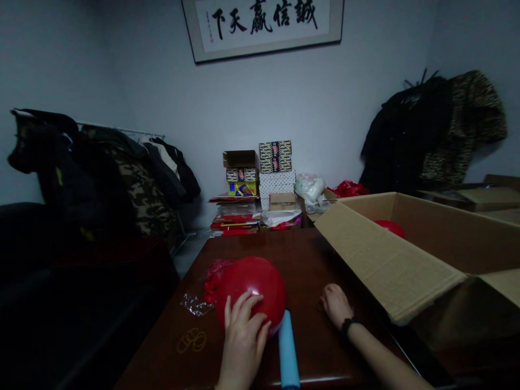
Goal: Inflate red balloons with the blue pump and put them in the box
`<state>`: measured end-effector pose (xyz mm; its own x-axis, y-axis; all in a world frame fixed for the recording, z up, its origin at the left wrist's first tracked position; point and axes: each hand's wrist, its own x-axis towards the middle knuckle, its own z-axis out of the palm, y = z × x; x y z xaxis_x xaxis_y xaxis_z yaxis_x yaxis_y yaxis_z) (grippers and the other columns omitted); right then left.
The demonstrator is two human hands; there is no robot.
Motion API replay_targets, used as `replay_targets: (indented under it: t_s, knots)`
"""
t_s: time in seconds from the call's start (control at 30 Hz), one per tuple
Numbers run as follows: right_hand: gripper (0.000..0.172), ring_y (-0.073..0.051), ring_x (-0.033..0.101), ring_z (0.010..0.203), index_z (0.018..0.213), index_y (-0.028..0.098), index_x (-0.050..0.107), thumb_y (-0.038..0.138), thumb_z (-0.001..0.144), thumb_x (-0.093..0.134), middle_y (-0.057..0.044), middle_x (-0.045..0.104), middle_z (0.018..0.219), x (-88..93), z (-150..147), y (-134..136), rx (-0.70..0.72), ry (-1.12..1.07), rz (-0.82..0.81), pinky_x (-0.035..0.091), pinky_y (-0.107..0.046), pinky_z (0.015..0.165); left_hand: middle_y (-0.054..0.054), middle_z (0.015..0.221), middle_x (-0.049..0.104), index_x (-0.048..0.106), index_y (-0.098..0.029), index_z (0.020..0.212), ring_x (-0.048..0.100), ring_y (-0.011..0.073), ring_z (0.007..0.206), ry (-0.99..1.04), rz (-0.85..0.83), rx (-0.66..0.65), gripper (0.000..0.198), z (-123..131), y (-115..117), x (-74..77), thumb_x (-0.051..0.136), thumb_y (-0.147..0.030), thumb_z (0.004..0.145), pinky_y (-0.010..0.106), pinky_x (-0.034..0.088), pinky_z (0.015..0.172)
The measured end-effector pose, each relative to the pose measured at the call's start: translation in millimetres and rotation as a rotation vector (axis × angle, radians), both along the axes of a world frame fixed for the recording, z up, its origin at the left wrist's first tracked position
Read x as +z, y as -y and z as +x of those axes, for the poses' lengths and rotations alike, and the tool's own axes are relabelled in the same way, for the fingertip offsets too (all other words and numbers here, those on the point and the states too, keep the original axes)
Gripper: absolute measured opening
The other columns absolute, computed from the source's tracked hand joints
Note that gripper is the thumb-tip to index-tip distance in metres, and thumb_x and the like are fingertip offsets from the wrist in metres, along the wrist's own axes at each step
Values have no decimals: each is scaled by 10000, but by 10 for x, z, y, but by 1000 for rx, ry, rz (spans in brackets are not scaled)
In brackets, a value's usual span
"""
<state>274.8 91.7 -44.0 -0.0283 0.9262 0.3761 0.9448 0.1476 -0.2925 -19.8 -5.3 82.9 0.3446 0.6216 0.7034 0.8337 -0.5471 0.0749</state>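
A round, inflated red balloon rests on the dark wooden table. My left hand is on its near side, fingers bent and pressed against it. To the right, my right hand lies low over the table, fingers curled in. A thin brownish loop, looking like a rubber band, shows at its fingertips. Between the hands lies a light blue tube, which looks like a balloon pump, its far end beside the balloon. Several rubber bands lie left of my left hand.
Behind the balloon is a clear bag of red balloons. An open cardboard box stands on the right, a red balloon inside. Stacked boxes and red paper goods stand beyond the table. Coats hang on both sides.
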Motion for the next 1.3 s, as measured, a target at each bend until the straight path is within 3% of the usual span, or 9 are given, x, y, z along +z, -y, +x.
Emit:
replay_targets:
  t_s: [0.1,0.2,0.3,0.4,0.6,1.07,1.3]
  knots:
    - [193,-230,449,1198,855,185,613,256,918,446,-105,567,1121,389,-243,121,125,-60,89,359,-372,1034,72,1165,618,676,-246,811,493,277,1165,28,5,-10,164,34,-16,92,566,-125,801,659,294,1020]
    - [186,-232,298,1321,904,228,592,307,932,425,-75,498,1235,948,-564,344,352,-175,191,314,-407,1080,65,1154,628,677,-243,786,493,278,1165,79,18,-31,133,96,-48,230,583,-149,801,655,273,1035]
    - [129,-242,267,1336,908,243,572,270,923,446,-64,485,1247,1466,-856,553,607,-300,221,308,-460,1080,61,1137,640,689,-254,826,496,278,1165,92,48,-65,143,138,-81,398,580,-163,809,661,245,1045]
    - [94,-256,286,1325,904,243,557,239,909,463,-64,489,1243,1740,-1049,615,708,-356,226,314,-492,1071,63,1128,645,695,-251,838,497,276,1170,93,80,-68,151,121,-89,552,570,-170,820,661,210,1064]
    - [99,-249,337,1285,918,239,539,240,927,441,-67,510,1205,1758,-1227,502,778,-427,235,330,-510,1058,48,1127,663,691,-248,814,485,267,1191,68,115,-49,152,-40,-43,680,557,-180,838,657,197,1075]
    - [104,-270,313,1313,886,249,603,290,898,508,-68,493,1268,1788,-1407,503,739,-425,246,307,-533,1070,26,943,712,700,-267,868,508,266,1173,91,154,-72,185,-182,-11,652,555,-157,834,677,116,1080]
    - [108,-247,302,1319,905,252,582,282,914,479,-59,493,1262,1805,-1439,561,740,-424,256,289,-498,1087,40,1015,696,696,-261,812,503,274,1178,171,143,12,145,-218,-15,638,573,-184,828,676,149,1073]
